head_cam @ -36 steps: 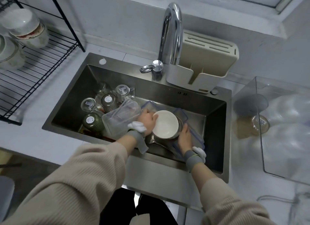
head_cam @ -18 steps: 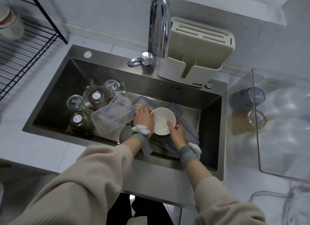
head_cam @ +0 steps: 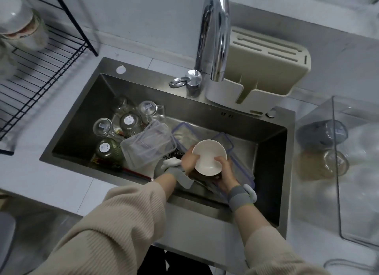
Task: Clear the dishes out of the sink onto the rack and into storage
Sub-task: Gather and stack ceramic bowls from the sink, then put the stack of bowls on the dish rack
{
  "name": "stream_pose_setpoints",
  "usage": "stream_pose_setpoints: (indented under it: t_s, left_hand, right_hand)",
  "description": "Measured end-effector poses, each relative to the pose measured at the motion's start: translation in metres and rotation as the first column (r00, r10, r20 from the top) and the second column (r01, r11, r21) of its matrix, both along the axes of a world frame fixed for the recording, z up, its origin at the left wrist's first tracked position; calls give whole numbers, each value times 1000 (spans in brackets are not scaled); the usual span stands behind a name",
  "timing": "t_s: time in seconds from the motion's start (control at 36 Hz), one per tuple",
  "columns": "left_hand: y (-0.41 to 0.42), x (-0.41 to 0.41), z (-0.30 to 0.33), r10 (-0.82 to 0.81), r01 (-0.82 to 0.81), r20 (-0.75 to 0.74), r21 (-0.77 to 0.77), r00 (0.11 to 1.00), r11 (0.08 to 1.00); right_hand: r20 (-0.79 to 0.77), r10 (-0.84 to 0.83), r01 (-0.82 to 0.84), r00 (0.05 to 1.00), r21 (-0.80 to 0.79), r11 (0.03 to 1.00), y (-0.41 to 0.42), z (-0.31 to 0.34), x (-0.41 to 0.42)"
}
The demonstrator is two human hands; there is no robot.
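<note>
Views: one only, worn on the person's head.
Direction: forward and steeply down into the sink (head_cam: 98,102).
Nearness: close, within arm's reach; sleeves fill the lower frame.
Edges: wire rack (head_cam: 37,73) left, faucet (head_cam: 215,34) top.

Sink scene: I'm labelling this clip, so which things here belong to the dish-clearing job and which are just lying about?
Job:
white bowl, held by left hand and right hand
glass jars
clear container
wire rack

Lying about:
faucet
beige knife holder
</note>
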State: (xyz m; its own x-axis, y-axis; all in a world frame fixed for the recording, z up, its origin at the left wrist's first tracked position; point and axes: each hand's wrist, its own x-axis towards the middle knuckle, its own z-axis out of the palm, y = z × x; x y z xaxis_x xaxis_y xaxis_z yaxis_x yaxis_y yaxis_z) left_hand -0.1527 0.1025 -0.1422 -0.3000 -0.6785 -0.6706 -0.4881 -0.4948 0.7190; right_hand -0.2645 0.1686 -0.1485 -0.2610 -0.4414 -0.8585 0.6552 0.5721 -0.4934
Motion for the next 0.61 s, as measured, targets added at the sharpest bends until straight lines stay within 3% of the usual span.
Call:
stream_pose_setpoints:
  t_s: [0.19, 0.39, 0.61]
  left_hand:
    - [2, 4, 4, -21, 20, -36, -20, 999, 1000]
    - [-1, 12, 16, 62, -61, -68, 18, 996, 998]
    - [-19, 34, 52, 189, -189, -37, 1, 981, 982]
  right_hand:
    - [42, 43, -43, 998, -5, 999, 1, 2, -2]
    - [22, 111, -111, 994, 30, 993, -9, 14, 3]
    - [-47, 197, -200, 979, -52, 978, -38, 34, 25]
